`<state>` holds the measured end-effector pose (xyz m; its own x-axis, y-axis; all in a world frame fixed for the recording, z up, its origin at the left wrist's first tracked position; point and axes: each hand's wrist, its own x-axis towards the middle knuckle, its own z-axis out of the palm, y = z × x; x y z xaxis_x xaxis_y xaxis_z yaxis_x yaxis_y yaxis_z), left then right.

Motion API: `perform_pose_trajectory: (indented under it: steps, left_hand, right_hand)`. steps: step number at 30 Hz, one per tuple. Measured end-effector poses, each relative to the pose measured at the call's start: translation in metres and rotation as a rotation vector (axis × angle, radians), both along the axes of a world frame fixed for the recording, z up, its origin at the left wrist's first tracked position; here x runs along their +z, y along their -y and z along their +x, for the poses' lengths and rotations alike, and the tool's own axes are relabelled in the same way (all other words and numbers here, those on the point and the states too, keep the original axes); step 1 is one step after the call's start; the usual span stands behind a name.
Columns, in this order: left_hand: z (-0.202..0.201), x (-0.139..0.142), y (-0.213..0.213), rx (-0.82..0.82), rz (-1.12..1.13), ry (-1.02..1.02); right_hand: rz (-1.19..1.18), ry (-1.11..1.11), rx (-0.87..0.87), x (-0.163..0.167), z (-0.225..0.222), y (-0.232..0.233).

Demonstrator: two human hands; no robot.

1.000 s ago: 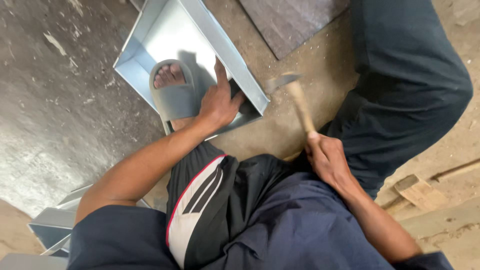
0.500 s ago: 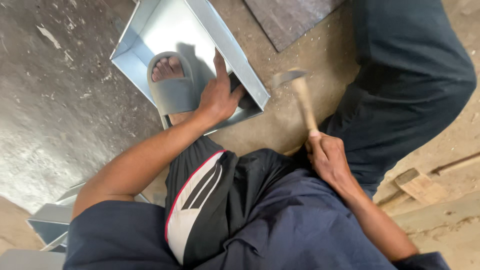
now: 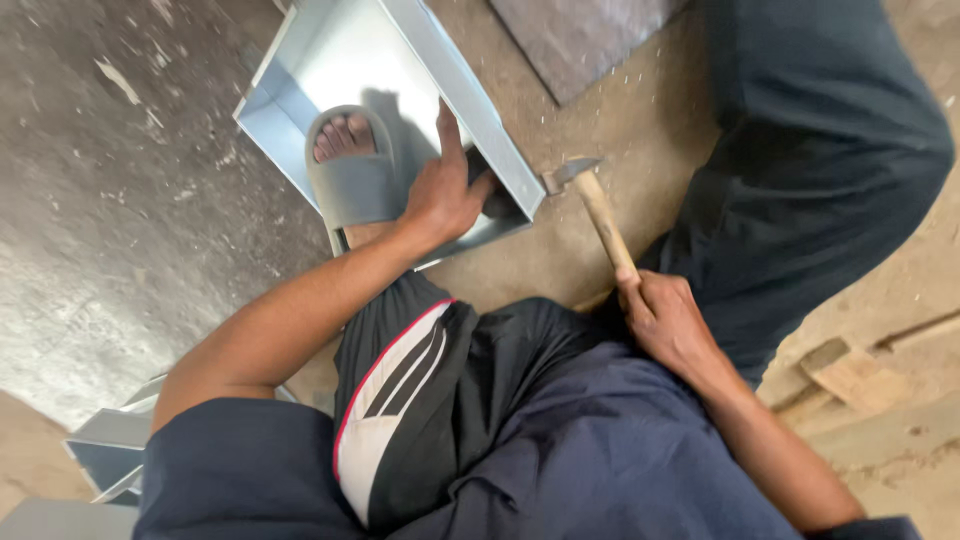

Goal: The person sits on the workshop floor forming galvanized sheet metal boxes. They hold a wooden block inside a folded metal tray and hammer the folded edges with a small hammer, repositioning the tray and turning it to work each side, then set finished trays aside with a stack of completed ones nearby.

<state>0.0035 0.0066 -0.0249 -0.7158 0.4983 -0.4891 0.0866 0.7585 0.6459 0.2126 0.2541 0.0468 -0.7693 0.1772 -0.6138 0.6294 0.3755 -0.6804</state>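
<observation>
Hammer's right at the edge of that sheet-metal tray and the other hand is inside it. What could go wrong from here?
1. The left hand presses inside the metal tray close to the hammer head; a glancing blow might catch the fingers.
2. The foot in an open grey sandal pins the tray, toes bare near thin metal walls that could cut.
3. The right hand grips the handle end, so the head may wander.

You work on a bare, stained concrete floor [image 3: 110, 200]. A dark flat sheet [image 3: 580, 35] lies at 12 o'clock; wooden offcuts [image 3: 850, 375] lie at 4 o'clock. Lighting is even.
</observation>
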Motion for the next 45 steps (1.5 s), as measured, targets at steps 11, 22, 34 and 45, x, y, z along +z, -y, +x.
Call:
perform_pose_trajectory:
  steps: [11, 22, 34, 45]
  left_hand:
    - [0.0, -0.01, 0.007, -0.029, 0.148, -0.103]
    - [-0.001, -0.005, 0.002, -0.078, -0.055, -0.028]
    - [-0.001, -0.009, 0.003, -0.051, -0.064, -0.08]
    - [0.001, -0.011, 0.004, -0.04, 0.12, -0.133]
  right_hand:
    - [-1.255, 0.248, -0.944, 0.004, 0.028, 0.027]
    - [-0.872, 0.198, -0.937, 0.059, -0.004, 0.085]
    - [-0.479, 0.146, -0.531, 0.051, -0.004, 0.079]
    - [-0.478, 0.194, -0.38, 0.038, 0.008, 0.071]
